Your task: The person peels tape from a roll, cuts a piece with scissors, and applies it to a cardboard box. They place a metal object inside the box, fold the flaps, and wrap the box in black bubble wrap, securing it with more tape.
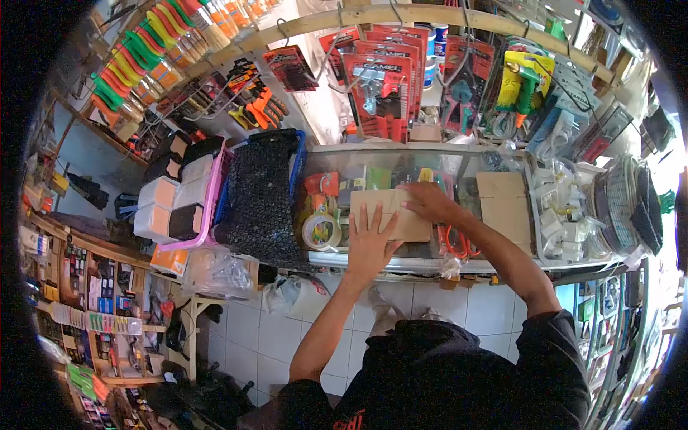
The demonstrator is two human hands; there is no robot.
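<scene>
A piece of brown cardboard (410, 228) lies on the glass counter in front of me. My left hand (369, 240) rests flat on its left part, fingers spread. At its upper right corner, my right hand (431, 203) has its fingers bent and closed on the cardboard; the fingertips are partly hidden. Left of the cardboard is a roll of tape (320, 231). Orange-handled scissors (457, 244) show just below my right forearm. Farther right on the counter lies a second piece of cardboard (505, 208).
A blue basket under black bubble wrap (258, 193) and a pink basket (215, 193) of boxes stand left. A tray of white fittings (566, 215) sits right. Carded tools (380, 86) and paintbrushes (154, 54) hang overhead. Plastic bags (287, 294) lie on the tiled floor.
</scene>
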